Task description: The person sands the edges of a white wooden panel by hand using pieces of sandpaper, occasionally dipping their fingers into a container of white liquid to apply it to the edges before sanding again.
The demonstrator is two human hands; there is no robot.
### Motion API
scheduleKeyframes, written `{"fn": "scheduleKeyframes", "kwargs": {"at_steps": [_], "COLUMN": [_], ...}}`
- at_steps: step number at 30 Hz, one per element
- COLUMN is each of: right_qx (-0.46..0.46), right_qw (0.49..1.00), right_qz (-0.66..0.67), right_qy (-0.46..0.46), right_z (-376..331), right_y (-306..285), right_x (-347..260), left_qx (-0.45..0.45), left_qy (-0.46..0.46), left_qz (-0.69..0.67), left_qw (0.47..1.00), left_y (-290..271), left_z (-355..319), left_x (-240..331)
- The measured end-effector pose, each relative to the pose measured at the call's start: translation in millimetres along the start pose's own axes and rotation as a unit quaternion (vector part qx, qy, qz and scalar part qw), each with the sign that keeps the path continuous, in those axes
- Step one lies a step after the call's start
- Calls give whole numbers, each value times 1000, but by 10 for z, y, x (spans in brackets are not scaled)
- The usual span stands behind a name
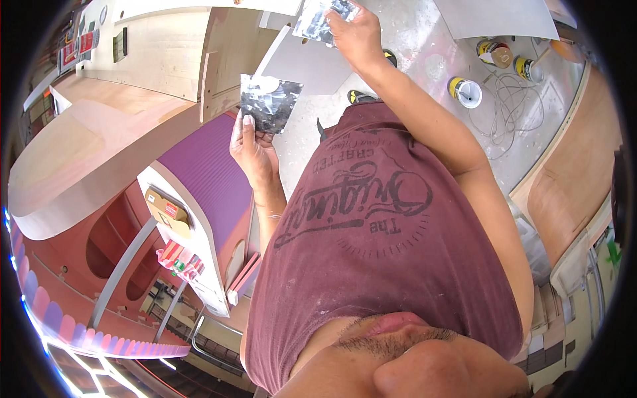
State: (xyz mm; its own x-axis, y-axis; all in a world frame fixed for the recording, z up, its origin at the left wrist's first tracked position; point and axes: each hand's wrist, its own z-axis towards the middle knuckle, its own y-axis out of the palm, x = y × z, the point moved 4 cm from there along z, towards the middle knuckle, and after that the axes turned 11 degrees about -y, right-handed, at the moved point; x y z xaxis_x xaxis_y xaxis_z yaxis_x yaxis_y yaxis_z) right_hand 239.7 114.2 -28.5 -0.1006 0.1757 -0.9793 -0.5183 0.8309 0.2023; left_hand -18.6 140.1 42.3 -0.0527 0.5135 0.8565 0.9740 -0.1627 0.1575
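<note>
Left hand (253,149), centre-left of frame, fingers pinched on the lower edge of a shiny, crinkled, silver-black foil sheet (269,101), held upright. Right hand (355,34), top centre, fingers closed on a second foil piece (322,18), similarly glossy and wrinkled, above the dusty grey floor (424,60).

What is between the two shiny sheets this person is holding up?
In the head view, only a pale grey board shows behind the gap between the left hand's sheet and the right hand's sheet.

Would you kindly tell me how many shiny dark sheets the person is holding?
2: one shiny dark sheet pinched in the left hand, another sheet held farther out in the right hand.
</note>
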Motion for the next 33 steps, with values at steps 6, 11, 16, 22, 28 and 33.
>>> {"fn": "scheduleKeyframes", "kwargs": {"at_steps": [6, 11, 16, 22, 28, 33], "right_qx": [-21, 50, -18, 23, 45, -23], "right_qw": [999, 988, 996, 993, 974, 974], "right_qz": [-39, -109, -84, -104, -203, -224], "right_qy": [25, -98, -5, -47, -95, -25], "right_z": [-45, 84, 116, 66, 91, -52], "right_y": [24, -106, 3, -58, 17, -52], "right_x": [-123, -186, -227, -341, -178, -221], "left_qx": [15, 23, 22, 15, -3, 1], "left_qy": [3, 2, -2, 5, 3, 0], "left_qz": [7, 5, 0, 3, 4, 2], "left_qw": [1000, 1000, 1000, 1000, 1000, 1000], "left_y": [0, 15, 38, 18, 41, 45], "left_z": [1, -19, -19, -12, -9, -16], "left_x": [1, 20, 22, 33, 34, 41]}}
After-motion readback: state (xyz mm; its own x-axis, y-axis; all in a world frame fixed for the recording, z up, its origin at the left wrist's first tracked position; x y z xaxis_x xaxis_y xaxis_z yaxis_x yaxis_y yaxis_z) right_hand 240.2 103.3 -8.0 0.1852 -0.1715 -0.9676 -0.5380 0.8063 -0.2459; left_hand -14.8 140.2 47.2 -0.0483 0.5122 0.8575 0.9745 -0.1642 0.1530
